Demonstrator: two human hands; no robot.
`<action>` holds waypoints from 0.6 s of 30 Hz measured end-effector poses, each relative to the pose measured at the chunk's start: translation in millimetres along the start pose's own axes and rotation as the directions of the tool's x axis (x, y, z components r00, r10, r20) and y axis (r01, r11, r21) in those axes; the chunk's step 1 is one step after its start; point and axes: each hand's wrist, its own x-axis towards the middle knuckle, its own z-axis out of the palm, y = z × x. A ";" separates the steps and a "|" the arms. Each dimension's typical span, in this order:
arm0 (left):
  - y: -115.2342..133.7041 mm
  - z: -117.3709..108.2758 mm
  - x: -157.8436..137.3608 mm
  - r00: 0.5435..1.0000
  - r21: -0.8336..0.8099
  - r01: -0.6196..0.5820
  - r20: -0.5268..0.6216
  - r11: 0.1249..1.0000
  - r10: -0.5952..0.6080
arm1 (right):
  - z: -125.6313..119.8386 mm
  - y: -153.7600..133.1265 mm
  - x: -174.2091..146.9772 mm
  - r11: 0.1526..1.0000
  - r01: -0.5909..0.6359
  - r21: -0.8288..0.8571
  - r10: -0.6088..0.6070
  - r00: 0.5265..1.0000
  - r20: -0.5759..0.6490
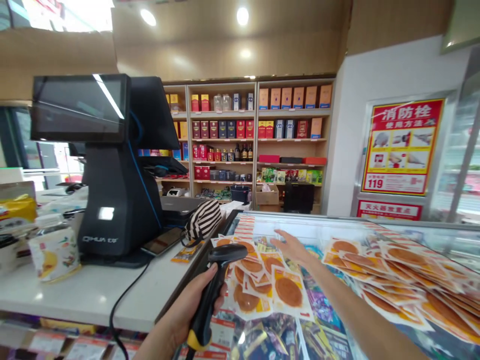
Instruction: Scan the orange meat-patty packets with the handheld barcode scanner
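Observation:
My left hand is wrapped round the handle of a black and yellow barcode scanner, its head tilted over the glass-topped case. Beyond it, my right hand stretches out over the glass with its fingers apart and holds nothing. Just below that hand lies a small spread of flat packets with round brown wafers, overlapping one another. A larger pile of the same packets rests to the right of my right forearm. Whether my right fingertips touch the glass I cannot tell.
A black point-of-sale terminal stands on the white counter at left. Near it lie a phone, a striped pouch and a white snack bag. Shelves of boxes line the back wall. A cable hangs off the counter.

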 end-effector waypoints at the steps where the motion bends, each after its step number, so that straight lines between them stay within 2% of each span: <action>1: -0.4 3.0 -0.2 1.000 0.010 -0.001 -0.002 1.000 0.001 | -7.3 9.6 -14.6 1.000 0.018 0.015 -0.019 0.995 0.100; 3: -1.4 8.1 1.3 1.000 0.020 -0.011 0.008 1.000 0.011 | -10.8 23.6 -44.0 0.999 0.049 0.025 -0.053 0.972 0.229; 4: -2.0 10.2 3.2 1.000 0.018 -0.023 0.019 1.000 0.023 | -7.6 27.2 -57.1 0.999 0.046 0.011 -0.048 0.968 0.248; 6: -3.1 13.6 9.3 0.998 0.014 -0.037 0.055 0.999 0.036 | 4.1 27.9 -77.4 0.997 0.066 -0.037 -0.056 0.970 0.239; 9: -3.1 18.3 21.1 0.993 0.022 -0.038 0.113 0.999 0.035 | 21.3 19.4 -90.8 0.989 0.110 -0.098 -0.090 0.978 0.189; 12: -0.5 22.6 29.9 0.990 0.021 -0.040 0.137 0.999 0.037 | 24.1 13.1 -90.5 0.987 0.091 -0.133 -0.075 0.990 0.115; 15: 3.2 25.6 31.3 0.990 0.023 -0.023 0.140 0.999 0.020 | 11.7 19.3 -84.3 0.992 0.052 -0.116 -0.049 0.998 0.033; 18: 5.5 28.4 27.6 0.992 0.012 -0.033 0.126 0.999 0.031 | -7.1 37.0 -76.3 0.999 -0.047 -0.004 0.045 0.979 -0.197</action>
